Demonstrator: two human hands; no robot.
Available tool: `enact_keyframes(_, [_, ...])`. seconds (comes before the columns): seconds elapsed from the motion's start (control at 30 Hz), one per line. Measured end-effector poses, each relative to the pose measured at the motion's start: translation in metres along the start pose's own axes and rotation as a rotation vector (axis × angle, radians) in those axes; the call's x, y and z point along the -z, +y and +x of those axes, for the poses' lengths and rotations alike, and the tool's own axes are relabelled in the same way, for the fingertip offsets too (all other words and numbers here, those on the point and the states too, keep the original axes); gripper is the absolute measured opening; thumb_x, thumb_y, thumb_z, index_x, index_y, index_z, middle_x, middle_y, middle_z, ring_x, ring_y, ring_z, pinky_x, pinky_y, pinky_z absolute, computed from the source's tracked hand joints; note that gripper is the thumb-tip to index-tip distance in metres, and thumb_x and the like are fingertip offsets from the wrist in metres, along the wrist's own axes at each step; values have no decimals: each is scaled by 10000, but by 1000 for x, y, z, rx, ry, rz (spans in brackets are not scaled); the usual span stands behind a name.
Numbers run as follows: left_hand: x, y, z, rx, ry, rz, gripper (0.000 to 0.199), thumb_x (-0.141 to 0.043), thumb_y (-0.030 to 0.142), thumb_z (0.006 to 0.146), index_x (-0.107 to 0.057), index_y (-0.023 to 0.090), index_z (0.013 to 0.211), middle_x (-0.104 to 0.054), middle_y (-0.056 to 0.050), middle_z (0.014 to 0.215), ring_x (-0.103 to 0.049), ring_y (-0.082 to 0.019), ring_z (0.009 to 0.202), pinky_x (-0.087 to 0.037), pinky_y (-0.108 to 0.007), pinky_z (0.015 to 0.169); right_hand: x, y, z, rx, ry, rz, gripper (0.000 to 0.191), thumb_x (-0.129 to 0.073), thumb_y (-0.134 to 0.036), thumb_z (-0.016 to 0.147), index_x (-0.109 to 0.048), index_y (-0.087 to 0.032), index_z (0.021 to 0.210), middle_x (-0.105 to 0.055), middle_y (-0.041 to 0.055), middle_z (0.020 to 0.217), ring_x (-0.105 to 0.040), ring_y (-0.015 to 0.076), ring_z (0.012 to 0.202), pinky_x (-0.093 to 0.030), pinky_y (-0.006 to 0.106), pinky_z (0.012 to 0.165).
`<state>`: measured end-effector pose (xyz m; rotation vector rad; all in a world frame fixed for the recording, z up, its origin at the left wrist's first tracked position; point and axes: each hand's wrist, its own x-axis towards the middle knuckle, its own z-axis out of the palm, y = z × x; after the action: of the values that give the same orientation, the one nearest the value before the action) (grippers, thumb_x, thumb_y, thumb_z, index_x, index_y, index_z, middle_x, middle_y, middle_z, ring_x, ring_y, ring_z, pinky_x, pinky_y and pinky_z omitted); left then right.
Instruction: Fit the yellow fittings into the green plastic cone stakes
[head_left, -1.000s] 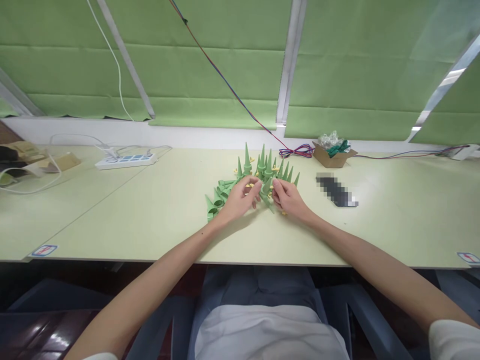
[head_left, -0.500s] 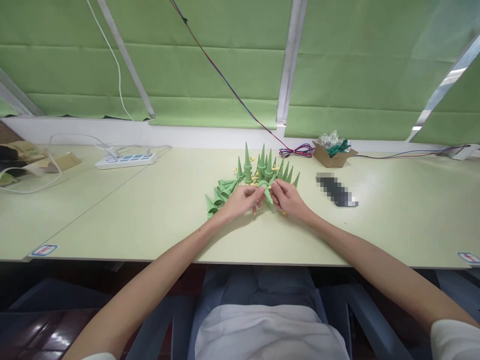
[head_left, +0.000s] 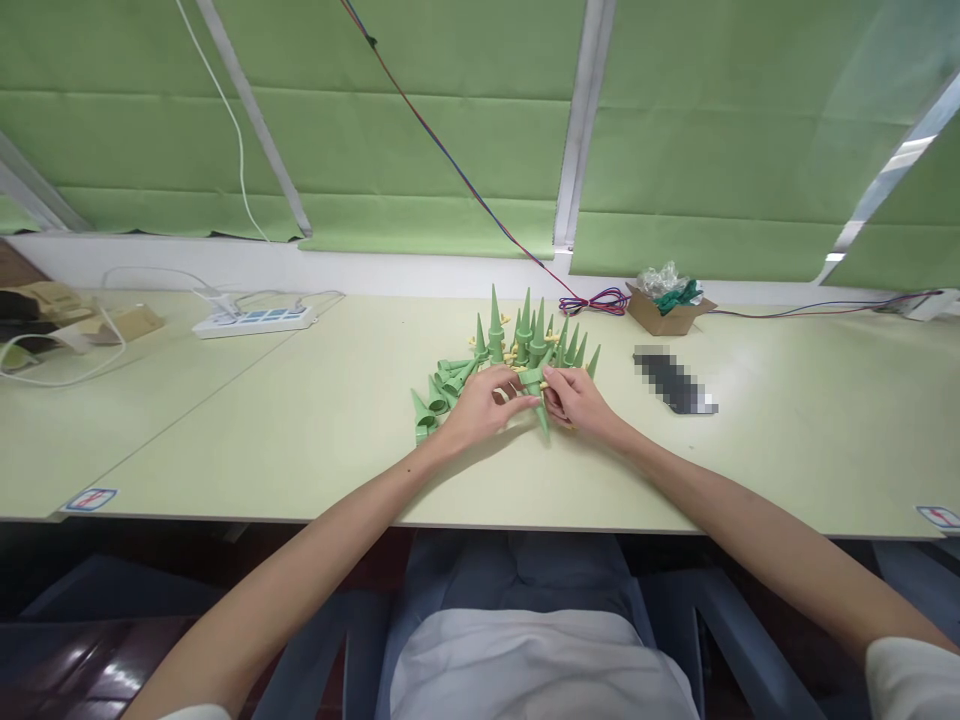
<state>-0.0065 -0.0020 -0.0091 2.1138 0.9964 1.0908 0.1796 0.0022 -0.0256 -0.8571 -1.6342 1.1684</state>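
Both hands are over the desk (head_left: 315, 430), with a green cone (head_left: 535, 388) between them, narrow tip pointing down toward the desk edge. Right hand (head_left: 581, 402): thumb and finger pinching the cone's side, by a small yellow part. Left hand (head_left: 484, 405): thumb and fingers apart, curved round the cone's other side, thumb tip close to it; can't tell if it touches. Upright cones (head_left: 496, 338) crowd right behind the hands, yellow bits among them, blocking the far side. Loose cones (head_left: 437, 398) lie beside the left hand, and the hands hide part of the pile. Farther right, a blurred dark object (head_left: 671, 380) lies flat; behind it, a cardboard box (head_left: 666, 319) with clear plastic and green stuff, next to a coiled cable (head_left: 595, 302). Power strip (head_left: 259, 321) well off to the left.
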Motion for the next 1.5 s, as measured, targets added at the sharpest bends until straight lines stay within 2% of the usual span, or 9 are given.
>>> enact_keyframes(0.2, [-1, -5, 0, -55, 44, 34, 342, -719, 515, 794, -619, 189, 764, -586, -61, 866, -515, -175, 727, -445, -287, 633, 0, 0, 2, -6, 6, -7, 592, -486, -600, 938, -360, -218, 504, -376, -51, 372, -344, 79, 298, -260, 246, 338])
enact_keyframes(0.4, [-1, -7, 1, -55, 68, 93, 257, -667, 424, 859, -616, 195, 967, -605, -61, 921, -556, -179, 772, -442, -272, 624, -1, 6, 4, 44, 27, 2, 557, -464, -632, 939, -392, -219, 573, -361, -60, 428, -356, 84, 324, -276, 245, 345])
enact_keyframes(0.53, [-1, -3, 2, -8, 63, 76, 241, -641, 421, 877, -575, 189, 878, -614, -47, 873, -566, -170, 781, -434, -257, 616, -2, 3, 3, 93, 76, -37, 535, -461, -637, 940, -422, -214, 616, -384, -55, 475, -377, 84, 348, -283, 243, 352])
enact_keyframes(0.6, [-1, -2, 2, 42, 28, 10, 292, -628, 459, 880, -563, 182, 817, -609, -38, 821, -556, -158, 729, -431, -253, 591, -2, 1, 2, 114, 88, -51, 526, -457, -634, 944, -432, -210, 633, -406, -50, 498, -384, 81, 355, -280, 241, 354])
enact_keyframes(0.77, [1, -3, 5, 208, -175, -335, 396, -585, 545, 889, -610, 153, 839, -582, -31, 746, -542, -133, 594, -448, -260, 510, -2, 0, 2, 153, 95, -78, 491, -457, -622, 952, -447, -210, 685, -438, -46, 548, -400, 77, 379, -282, 240, 370])
enact_keyframes(0.9, [2, -2, 7, 347, -222, -605, 434, -633, 558, 860, -629, 124, 865, -601, -55, 795, -580, -141, 630, -448, -249, 488, -1, 0, 2, 175, 92, -118, 493, -457, -628, 949, -439, -211, 686, -448, -42, 568, -413, 79, 400, -297, 243, 383])
enact_keyframes(1.03, [3, -2, 7, 454, -240, -756, 453, -636, 560, 866, -634, 107, 868, -610, -66, 784, -592, -136, 619, -448, -249, 490, 0, -1, 1, 195, 51, -163, 494, -441, -619, 960, -447, -210, 682, -440, -45, 532, -407, 87, 406, -311, 252, 406])
enact_keyframes(1.3, [6, -5, 7, 428, -264, -835, 434, -679, 538, 847, -645, 111, 919, -596, -34, 730, -569, -119, 615, -428, -242, 499, 1, -2, -1, 193, -32, -170, 451, -429, -582, 980, -471, -214, 723, -444, -54, 510, -405, 95, 390, -321, 258, 421])
enact_keyframes(1.5, [6, -3, 6, 390, -274, -799, 422, -679, 536, 844, -642, 116, 868, -575, -16, 711, -542, -104, 606, -427, -236, 522, 1, -6, -2, 204, -28, -167, 463, -448, -554, 983, -445, -212, 672, -424, -56, 483, -393, 91, 388, -315, 257, 425])
